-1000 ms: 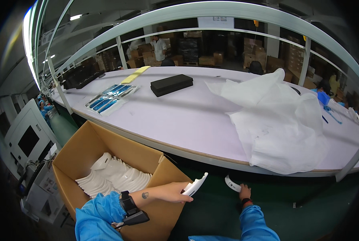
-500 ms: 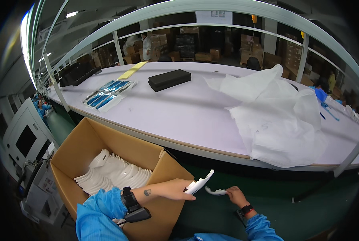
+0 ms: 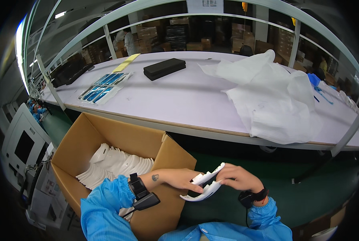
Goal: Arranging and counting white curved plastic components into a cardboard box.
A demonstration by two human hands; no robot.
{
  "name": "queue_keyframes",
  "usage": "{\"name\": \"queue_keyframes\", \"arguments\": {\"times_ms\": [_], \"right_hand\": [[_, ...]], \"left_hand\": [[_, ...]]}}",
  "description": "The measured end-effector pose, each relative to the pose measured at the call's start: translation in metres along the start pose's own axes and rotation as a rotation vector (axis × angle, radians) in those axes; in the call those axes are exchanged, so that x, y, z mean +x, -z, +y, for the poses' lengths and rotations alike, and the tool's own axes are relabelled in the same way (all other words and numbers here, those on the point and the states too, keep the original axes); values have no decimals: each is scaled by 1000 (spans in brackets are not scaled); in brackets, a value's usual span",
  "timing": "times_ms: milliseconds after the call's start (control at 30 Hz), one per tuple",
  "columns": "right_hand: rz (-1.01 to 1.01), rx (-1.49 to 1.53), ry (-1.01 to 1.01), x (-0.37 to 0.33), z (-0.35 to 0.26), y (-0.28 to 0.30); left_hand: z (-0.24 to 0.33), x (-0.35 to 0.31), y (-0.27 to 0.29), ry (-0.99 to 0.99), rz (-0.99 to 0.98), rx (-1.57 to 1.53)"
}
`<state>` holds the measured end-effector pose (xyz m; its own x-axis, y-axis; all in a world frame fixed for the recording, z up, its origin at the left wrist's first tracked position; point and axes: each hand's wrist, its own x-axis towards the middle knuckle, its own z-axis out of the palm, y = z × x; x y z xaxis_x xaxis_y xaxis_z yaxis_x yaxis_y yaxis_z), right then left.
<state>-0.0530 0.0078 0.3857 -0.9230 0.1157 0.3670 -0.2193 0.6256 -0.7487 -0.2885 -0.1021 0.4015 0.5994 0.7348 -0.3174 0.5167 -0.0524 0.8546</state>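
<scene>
In front of the carton, my left hand point(image 3: 178, 178) is closed on a white curved plastic part point(image 3: 208, 175). My right hand point(image 3: 240, 178) pinches a second white curved plastic part point(image 3: 205, 194) just below the first. Their right-hand ends come close together at my right fingers; whether they touch I cannot tell. A dark gap shows between the two parts. To the left, the open cardboard carton point(image 3: 121, 134) holds several rows of similar white curved parts point(image 3: 116, 161), nested closely. My left forearm reaches across the carton's near side.
Beyond the carton runs a long pale table point(image 3: 179, 102) with a metal frame. On it lie a black foam block point(image 3: 164, 69), blue-and-silver strips in clear wrap point(image 3: 103, 87), a yellow strip point(image 3: 126, 63) and crumpled white sheeting point(image 3: 273, 100). A grey machine point(image 3: 25, 146) stands left.
My right hand has moved up and left, bringing its white part against or close to the one in my left hand. The view has tilted slightly downward.
</scene>
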Motion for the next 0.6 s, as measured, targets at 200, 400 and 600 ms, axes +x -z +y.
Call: {"name": "queue_keyframes", "arguments": {"times_ms": [200, 400, 600], "right_hand": [[376, 75, -110, 8, -6, -11], [617, 295, -57, 13, 4, -39], [542, 1243, -146, 25, -2, -64]], "left_hand": [[2, 1, -6, -82, -15, -249], [21, 2, -5, 63, -21, -377], [14, -4, -6, 57, -57, -476]]}}
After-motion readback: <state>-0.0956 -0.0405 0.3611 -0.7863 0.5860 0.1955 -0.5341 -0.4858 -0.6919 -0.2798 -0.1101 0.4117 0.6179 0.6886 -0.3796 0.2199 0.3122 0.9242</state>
